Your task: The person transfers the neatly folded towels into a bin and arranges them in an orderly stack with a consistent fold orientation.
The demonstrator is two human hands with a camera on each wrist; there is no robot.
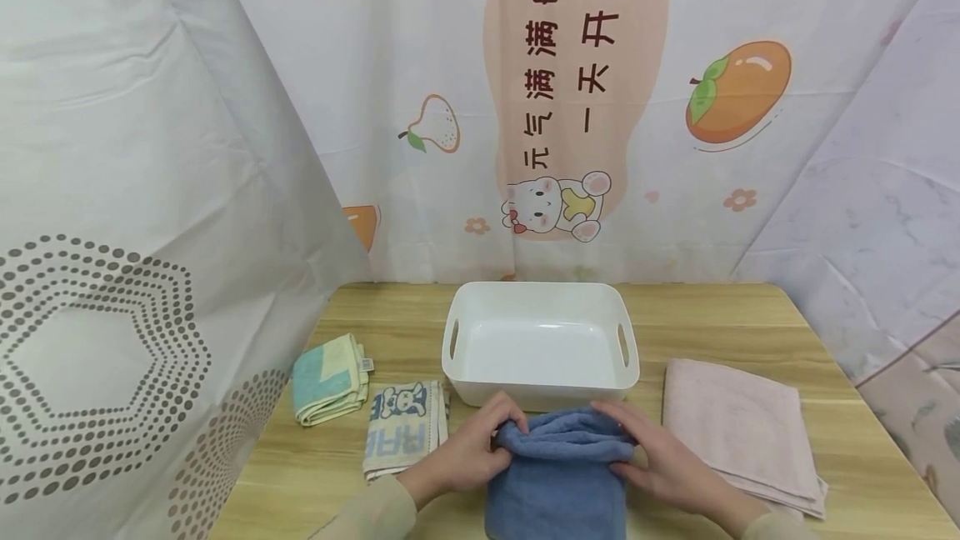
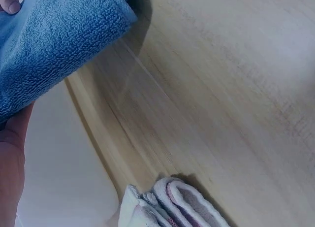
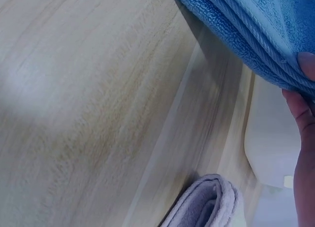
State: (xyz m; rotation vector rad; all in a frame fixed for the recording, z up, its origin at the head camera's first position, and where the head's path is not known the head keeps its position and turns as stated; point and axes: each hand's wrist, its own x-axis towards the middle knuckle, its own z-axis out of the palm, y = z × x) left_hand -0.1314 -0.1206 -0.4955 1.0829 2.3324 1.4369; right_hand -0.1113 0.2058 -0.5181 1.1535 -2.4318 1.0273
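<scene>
Plainly, the blue towel [image 1: 557,494] (both hands [image 1: 476,447] [image 1: 662,461] gripping) hangs downward, its folds crosswise.

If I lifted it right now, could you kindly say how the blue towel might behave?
The blue terry towel will probably flop, since its upper part bunches in soft folds. Its looped pile should resist slipping, and its stacked layers may fall open.

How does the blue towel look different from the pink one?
The left hand and right hand hold the blue towel; the pink towel lies on the table, untouched. The blue towel's top is bunched, while the pink towel lies flat. Both are single-coloured and layered.
</scene>
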